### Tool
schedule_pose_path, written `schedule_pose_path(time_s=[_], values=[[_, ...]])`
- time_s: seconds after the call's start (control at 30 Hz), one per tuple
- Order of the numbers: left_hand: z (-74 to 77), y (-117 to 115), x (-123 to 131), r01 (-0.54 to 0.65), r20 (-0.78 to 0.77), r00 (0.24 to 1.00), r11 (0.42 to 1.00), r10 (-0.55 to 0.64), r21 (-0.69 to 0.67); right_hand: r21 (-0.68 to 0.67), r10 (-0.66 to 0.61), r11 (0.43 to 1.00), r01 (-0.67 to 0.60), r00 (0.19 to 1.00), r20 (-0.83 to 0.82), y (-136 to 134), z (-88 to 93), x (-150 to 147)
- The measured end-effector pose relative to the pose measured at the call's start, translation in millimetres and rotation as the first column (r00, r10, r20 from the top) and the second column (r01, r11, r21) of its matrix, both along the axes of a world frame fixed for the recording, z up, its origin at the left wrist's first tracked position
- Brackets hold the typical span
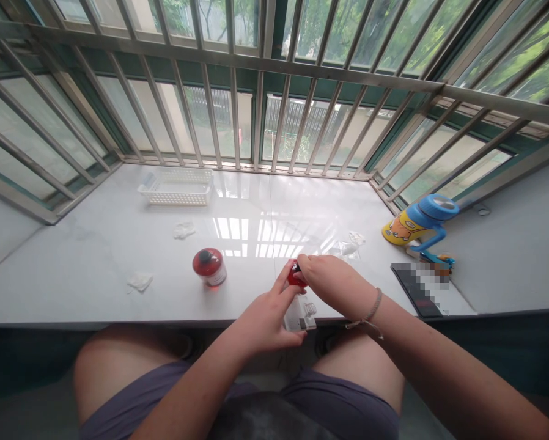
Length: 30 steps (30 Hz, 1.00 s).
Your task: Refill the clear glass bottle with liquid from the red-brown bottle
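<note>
A small red container with a dark top is between my two hands near the front edge of the counter. My left hand curls round it from the left, fingers at its side and thumb lower down. From the right, my right hand closes its fingertips on the dark top and hides part of it. Just below the container, by my left thumb, is a clear plastic piece; how it joins the container I cannot tell. To the left stands a larger red bottle with a black cap and white label, untouched.
A white plastic basket sits at the back left of the white counter. Crumpled tissues and a clear wrapper lie about. At right are a blue-yellow bottle and a black phone. Window bars line the back.
</note>
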<state>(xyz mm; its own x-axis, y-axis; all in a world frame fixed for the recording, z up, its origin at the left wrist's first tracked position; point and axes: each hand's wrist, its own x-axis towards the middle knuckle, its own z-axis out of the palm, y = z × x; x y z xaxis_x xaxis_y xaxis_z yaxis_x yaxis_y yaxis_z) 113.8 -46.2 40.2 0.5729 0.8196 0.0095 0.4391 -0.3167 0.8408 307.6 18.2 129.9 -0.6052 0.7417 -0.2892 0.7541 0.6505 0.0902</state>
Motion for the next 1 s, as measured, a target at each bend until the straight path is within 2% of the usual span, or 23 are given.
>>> schedule_pose_path(time_s=[0.07,0.2,0.33,0.43,0.63,0.8,0.9,1.0], values=[[-1.0,0,1,-0.009,-0.015,1.000,1.000,0.009,0.011,-0.013,-0.010,1.000,0.010,1.000,-0.016,1,1.9,-2],[-1.5,0,5,-0.024,-0.021,0.999,0.999,0.025,0.024,-0.021,-0.130,0.991,0.129,0.988,-0.085,4,-0.6,-1],[-1.0,-2,9,-0.034,-0.066,0.997,0.999,0.035,0.020,-0.012,-0.138,0.990,0.137,0.984,-0.115,15,-2.7,5],[-0.9,-10,5,-0.051,-0.066,0.996,0.999,0.052,0.017,0.047,-0.141,0.988,0.149,0.981,-0.131,38,2.0,10],[-6.4,-35,-12,-0.143,0.142,0.979,0.990,0.144,-0.013,0.101,-0.217,0.967,0.235,0.963,-0.161,111,13.5,8],[-16.5,-48,-23,-0.172,0.131,0.975,0.983,0.180,-0.070,0.111,-0.256,0.955,0.275,0.953,-0.163,162,3.7,-14],[-20.8,-53,-26,-0.195,0.120,0.971,0.976,0.206,-0.098,0.117,-0.290,0.943,0.312,0.941,-0.173,176,-4.6,-22],[-23.0,-56,-30,-0.217,0.117,0.966,0.971,0.228,-0.099,0.148,-0.318,0.925,0.349,0.927,-0.198,171,-9.3,-18]])
